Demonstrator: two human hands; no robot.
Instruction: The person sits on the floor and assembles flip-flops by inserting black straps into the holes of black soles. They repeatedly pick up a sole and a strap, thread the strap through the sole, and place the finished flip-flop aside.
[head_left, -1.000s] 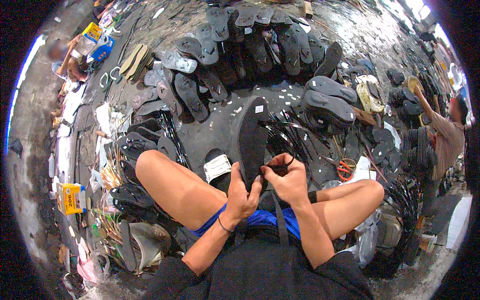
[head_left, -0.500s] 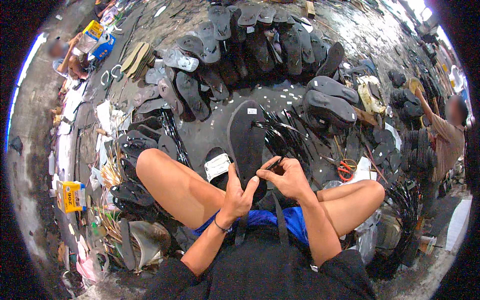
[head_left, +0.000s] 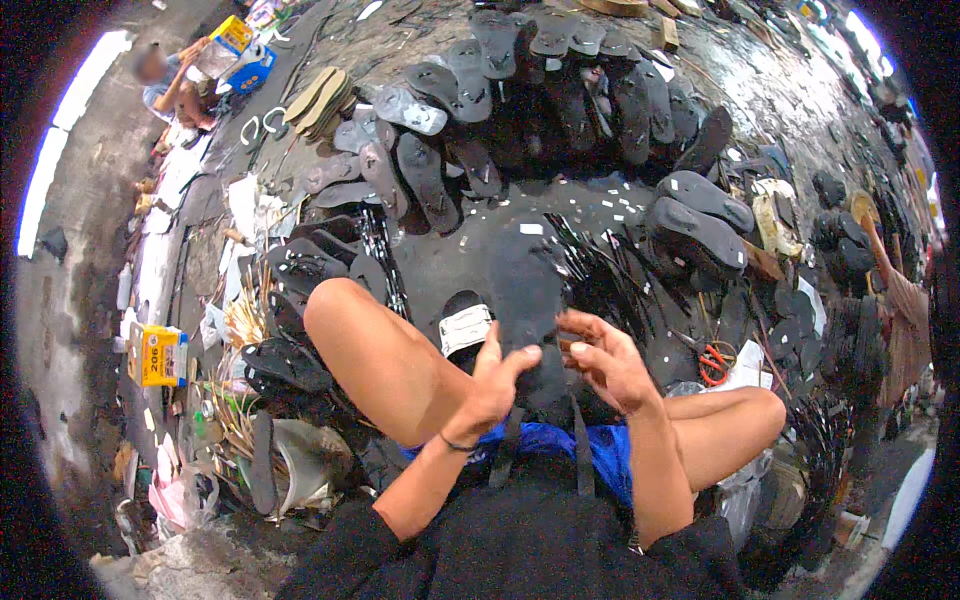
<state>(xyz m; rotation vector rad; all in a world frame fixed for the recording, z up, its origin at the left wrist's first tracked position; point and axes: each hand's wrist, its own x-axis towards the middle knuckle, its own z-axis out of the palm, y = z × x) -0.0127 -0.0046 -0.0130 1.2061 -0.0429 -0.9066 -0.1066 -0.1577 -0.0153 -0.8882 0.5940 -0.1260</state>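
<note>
A dark sandal sole (head_left: 525, 275), smeared by motion, stands out in front of my lap with a small white label near its far end. My left hand (head_left: 487, 390) grips its near left side, thumb lying across the top face. Close by the near right edge of the sole is my right hand (head_left: 612, 368), its fingers bent and blurred. Whether anything is between those fingers cannot be made out. Just left of the sole lies a dark piece with a white wrapped band (head_left: 466, 328). Glossy black straps (head_left: 610, 265) lie spread beyond my right hand.
Dark sandals (head_left: 425, 180) form an arc ahead, with a sandal stack (head_left: 700, 225) at the right. Red-handled scissors (head_left: 714, 364) lie by my right knee. A yellow box (head_left: 160, 356) sits left. One person (head_left: 180, 95) is far left, another (head_left: 908, 310) at the right edge.
The surroundings have shifted rightward in the view. My right hand has moved from a pinch on a thin black piece to loosely bent, blurred fingers. My left hand keeps its hold on the sole.
</note>
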